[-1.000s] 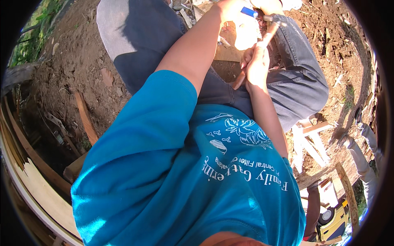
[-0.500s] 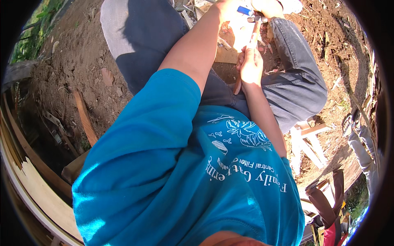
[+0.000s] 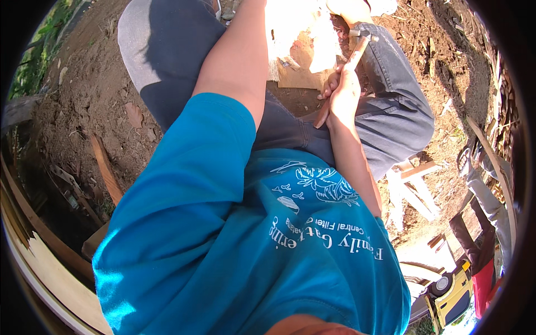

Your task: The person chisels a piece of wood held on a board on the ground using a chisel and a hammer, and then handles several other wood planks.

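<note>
Clearly, the right hand (image 3: 345, 94), right of centre in the upper part of the frame, is holding a hammer (image 3: 357, 51), its fingers wrapping around the lower part of the handle. The hammer is slanting up and to the right, its butt end poking out below the fist. The handle is showing a warm reddish-brown wood, smooth and slim, and turning paler where sunlight is striking it. The small head is gleaming light grey as it sits crosswise on the handle, appearing just over the lower trouser leg (image 3: 389, 58); whether they are touching, I cannot tell. The left forearm (image 3: 237, 56) is running out past the top edge, so I cannot tell whether the left hand is spreading or gripping. Between the legs, at upper centre, a thin tan board (image 3: 301, 77) is lying near the right hand, its front edge looking fairly straight and glare washing out much of the area above. Pale wood scraps (image 3: 412, 192) are lying on the brown ground (image 3: 78, 111) at right.
</note>
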`<act>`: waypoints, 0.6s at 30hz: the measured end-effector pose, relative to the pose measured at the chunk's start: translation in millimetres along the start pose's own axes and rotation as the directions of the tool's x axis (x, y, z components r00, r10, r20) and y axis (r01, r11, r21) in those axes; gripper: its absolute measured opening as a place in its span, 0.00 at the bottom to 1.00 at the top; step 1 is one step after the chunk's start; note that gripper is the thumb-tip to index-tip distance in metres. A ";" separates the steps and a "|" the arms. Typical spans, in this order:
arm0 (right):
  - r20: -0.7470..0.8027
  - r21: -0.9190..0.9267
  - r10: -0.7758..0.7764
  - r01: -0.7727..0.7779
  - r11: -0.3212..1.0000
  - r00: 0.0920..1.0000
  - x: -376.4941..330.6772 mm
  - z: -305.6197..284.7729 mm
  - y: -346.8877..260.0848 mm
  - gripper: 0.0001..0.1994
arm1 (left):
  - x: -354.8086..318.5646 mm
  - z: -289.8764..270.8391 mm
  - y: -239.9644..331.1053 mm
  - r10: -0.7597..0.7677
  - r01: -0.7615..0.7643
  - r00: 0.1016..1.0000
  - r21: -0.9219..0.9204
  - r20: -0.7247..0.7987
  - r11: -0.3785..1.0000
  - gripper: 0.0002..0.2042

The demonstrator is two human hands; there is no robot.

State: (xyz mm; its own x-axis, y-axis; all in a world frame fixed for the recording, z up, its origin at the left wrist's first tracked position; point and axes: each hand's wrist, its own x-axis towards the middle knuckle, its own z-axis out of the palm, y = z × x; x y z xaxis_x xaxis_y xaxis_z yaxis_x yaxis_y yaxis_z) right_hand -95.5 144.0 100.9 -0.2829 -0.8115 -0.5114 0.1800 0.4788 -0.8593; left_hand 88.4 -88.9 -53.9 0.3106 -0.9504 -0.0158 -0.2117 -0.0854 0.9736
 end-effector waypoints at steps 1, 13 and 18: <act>-0.013 0.014 0.021 -0.021 1.000 1.000 -0.2 1.1 2.6 0.12 | 8.9 -8.4 -4.3 -0.117 0.098 0.984 -0.139 -0.136 0.985 0.17; 0.113 0.012 0.032 -0.034 0.999 0.993 -3.2 8.7 1.5 0.12 | 21.8 8.6 -69.5 0.037 -0.188 0.969 0.628 0.245 0.755 0.18; 0.104 0.042 0.066 -0.071 0.997 0.992 -0.5 8.7 1.5 0.12 | -1.4 2.3 -54.3 -0.343 0.102 0.921 0.733 0.186 0.673 0.17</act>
State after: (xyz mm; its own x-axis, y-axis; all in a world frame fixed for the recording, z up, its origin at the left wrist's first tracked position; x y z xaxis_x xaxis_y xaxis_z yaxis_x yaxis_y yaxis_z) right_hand -86.9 142.3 99.9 -0.1708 -0.8085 -0.5632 0.2393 0.5204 -0.8197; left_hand 97.4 -83.7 -107.3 0.1861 -0.9015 -0.3908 -0.7898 -0.3738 0.4862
